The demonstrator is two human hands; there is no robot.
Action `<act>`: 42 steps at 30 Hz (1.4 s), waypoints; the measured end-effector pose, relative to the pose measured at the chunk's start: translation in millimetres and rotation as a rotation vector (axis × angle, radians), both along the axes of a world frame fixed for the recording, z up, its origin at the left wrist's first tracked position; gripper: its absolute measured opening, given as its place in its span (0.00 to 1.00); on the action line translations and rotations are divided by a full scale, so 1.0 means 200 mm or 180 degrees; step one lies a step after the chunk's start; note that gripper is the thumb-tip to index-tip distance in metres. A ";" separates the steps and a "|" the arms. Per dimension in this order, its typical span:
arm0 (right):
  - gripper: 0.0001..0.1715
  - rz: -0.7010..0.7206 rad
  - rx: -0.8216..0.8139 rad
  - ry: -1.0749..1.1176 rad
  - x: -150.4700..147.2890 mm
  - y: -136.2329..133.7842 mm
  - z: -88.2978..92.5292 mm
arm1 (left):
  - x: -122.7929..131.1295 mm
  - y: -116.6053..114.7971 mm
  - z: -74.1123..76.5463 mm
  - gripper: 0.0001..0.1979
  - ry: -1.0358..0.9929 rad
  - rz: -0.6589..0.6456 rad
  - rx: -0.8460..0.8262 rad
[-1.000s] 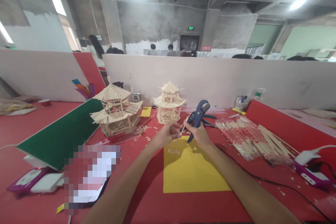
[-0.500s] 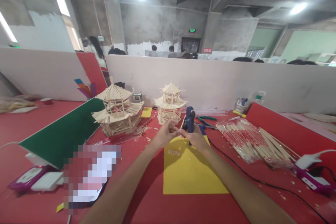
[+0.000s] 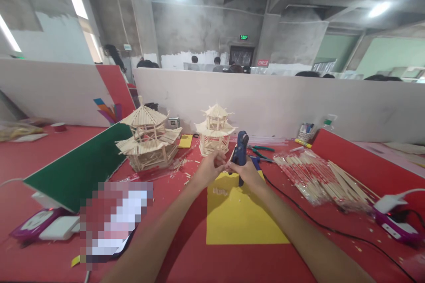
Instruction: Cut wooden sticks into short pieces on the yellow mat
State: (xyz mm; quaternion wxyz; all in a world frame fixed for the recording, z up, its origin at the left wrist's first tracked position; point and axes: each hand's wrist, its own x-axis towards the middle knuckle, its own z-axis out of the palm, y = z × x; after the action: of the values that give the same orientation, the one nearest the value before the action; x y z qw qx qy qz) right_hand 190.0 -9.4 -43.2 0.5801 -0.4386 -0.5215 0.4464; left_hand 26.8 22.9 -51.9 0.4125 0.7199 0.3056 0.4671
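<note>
My right hand [image 3: 247, 171] is closed on a dark blue glue gun [image 3: 242, 147], held roughly upright above the yellow sheet [image 3: 245, 223]. Beside it, my left hand [image 3: 212, 167] has its fingers curled in a pinch, the tips nearly meeting my right hand's. Whatever lies in that pinch is too small to make out. A thin pale strip shows between the hands, next to the gun. Just behind stands a small two-tiered pagoda model [image 3: 216, 130] of wooden sticks. A larger stick pagoda [image 3: 148, 141] stands to the left.
Bagged wooden sticks [image 3: 305, 174] lie on the right, near green-handled pliers [image 3: 262, 148]. A black cable [image 3: 308, 222] crosses the red table. A green board [image 3: 79, 166], a phone-like pixelated object [image 3: 116, 221] and power strips [image 3: 38, 225] are at the sides. A white partition [image 3: 265, 101] closes the back.
The glue gun has shifted very slightly up and to the right, tilting a little. Both hands stay close together in nearly the same place.
</note>
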 end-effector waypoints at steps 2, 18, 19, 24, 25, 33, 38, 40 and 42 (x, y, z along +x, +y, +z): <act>0.20 0.0030 -0.0006 -0.0011 0.01 0.01 -0.01 | 0.00 -0.01 0.01 0.11 0.0048 0.0020 0.0030; 0.21 -0.0178 -0.0172 0.0874 -0.03 -0.03 0.05 | -0.01 -0.11 0.11 0.07 0.0073 0.0010 0.0502; 0.21 -0.0218 -0.0189 0.0953 -0.03 -0.03 0.06 | -0.01 -0.12 0.12 0.08 0.0087 0.0000 0.0555; 0.20 -0.0159 -0.0237 0.1228 -0.04 -0.05 0.08 | -0.03 -0.14 0.12 0.09 0.0505 0.0420 0.1058; 0.20 -0.0129 -0.0243 0.1262 -0.04 -0.05 0.08 | -0.03 -0.14 0.11 0.09 0.0560 0.0529 0.1166; 0.23 -0.0169 -0.0097 0.1225 -0.06 -0.05 0.08 | -0.03 -0.14 0.10 0.08 0.0690 0.0754 0.1554; 0.25 -0.0264 0.0086 0.1001 -0.06 -0.05 0.07 | -0.04 -0.15 0.11 0.08 0.0700 0.0752 0.1481; 0.24 -0.0250 0.0091 0.1006 -0.06 -0.05 0.07 | -0.03 -0.15 0.11 0.08 0.0661 0.0768 0.1501; 0.24 -0.0227 0.0071 0.1020 -0.05 -0.05 0.07 | -0.03 -0.15 0.10 0.08 0.0558 0.0775 0.1500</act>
State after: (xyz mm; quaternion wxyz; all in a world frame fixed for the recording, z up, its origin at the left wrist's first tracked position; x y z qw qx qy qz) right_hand 179.0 -19.6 -29.0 0.6762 -0.3735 -0.4113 0.4838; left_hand 21.1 -7.4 -31.7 0.1465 0.7916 0.3073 0.5073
